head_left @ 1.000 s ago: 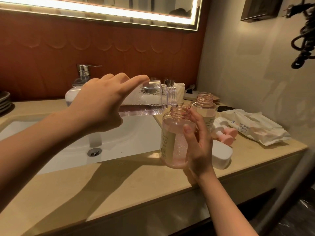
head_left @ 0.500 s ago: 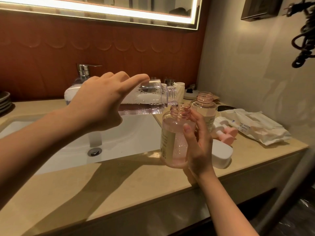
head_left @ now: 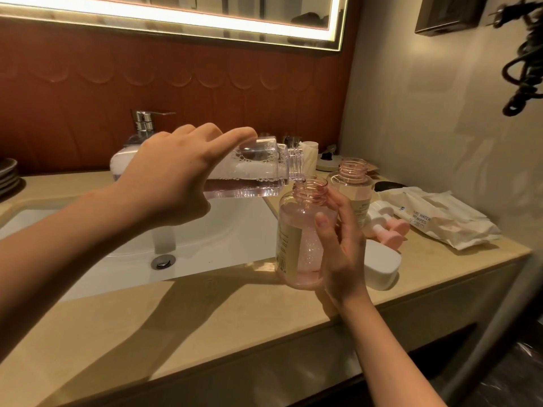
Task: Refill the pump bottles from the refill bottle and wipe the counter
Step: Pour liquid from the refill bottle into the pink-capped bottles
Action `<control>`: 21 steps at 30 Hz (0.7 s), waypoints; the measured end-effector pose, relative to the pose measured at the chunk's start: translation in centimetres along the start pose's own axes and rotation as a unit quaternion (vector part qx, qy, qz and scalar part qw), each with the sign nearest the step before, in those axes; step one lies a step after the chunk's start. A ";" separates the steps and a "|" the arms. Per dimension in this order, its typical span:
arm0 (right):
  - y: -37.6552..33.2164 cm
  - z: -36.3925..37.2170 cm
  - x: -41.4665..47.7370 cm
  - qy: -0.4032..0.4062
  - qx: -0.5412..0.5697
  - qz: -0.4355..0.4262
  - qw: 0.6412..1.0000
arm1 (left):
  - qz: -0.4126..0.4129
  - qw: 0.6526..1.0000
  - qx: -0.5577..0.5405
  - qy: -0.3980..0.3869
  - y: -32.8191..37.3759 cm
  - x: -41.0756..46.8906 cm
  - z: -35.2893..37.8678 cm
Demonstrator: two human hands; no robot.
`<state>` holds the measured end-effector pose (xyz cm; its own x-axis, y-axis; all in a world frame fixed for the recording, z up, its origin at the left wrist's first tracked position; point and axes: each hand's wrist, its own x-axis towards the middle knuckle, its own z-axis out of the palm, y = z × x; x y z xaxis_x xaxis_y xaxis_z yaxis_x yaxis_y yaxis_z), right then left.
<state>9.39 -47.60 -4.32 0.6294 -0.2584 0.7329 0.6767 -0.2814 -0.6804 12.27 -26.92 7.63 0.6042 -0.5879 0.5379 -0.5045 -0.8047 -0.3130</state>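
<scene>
**Refill bottle tipped over the open pump bottle**

The right hand (head_left: pixel 340 245) rises from the lower right, forearm angled up across the front edge of the beige bench (head_left: pixel 205 333). Its fingers (head_left: pixel 348 207) are wrapped round the far side of the pink pump bottle (head_left: pixel 299 230) and the thumb presses the near side, so the hand is clamped on the bottle. The bottle stands upright with its pump off and pinkish liquid inside. I cannot tell whether its base touches the bench. Its cream label carries small print and a barcode, too small to read.

The left hand (head_left: pixel 176 177) reaches in from the left, palm down, gripping the clear refill bottle (head_left: pixel 258 174) from above. The index finger lies stretched along the top and the thumb is tucked beneath. This bottle lies almost level, foam and bubbles inside, its mouth right over the pump bottle's threaded neck.

Just behind stands a second pump bottle (head_left: pixel 352 186), also uncapped. Two pink pump heads (head_left: pixel 388 230) lie beside it, near a white container (head_left: pixel 382 268). Farther right lies a wipes pack (head_left: pixel 440 221) printed "PURE WATER" and "WIPES".

Under the left arm is the white sink (head_left: pixel 235 230), with a chrome faucet (head_left: pixel 147 121) behind and a lit mirror (head_left: pixel 176 13) above.
</scene>
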 end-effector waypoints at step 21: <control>0.2 0.1 0.0 0.000 -0.010 0.009 1.000 | 0.001 1.000 0.003 0.006 0.1 -0.1 -0.2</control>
<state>9.52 -47.60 -4.42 0.6410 -0.2641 0.7206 0.6577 -0.2950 -0.6931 12.09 -26.98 7.69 0.5948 -0.5892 0.5468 -0.5026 -0.8035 -0.3191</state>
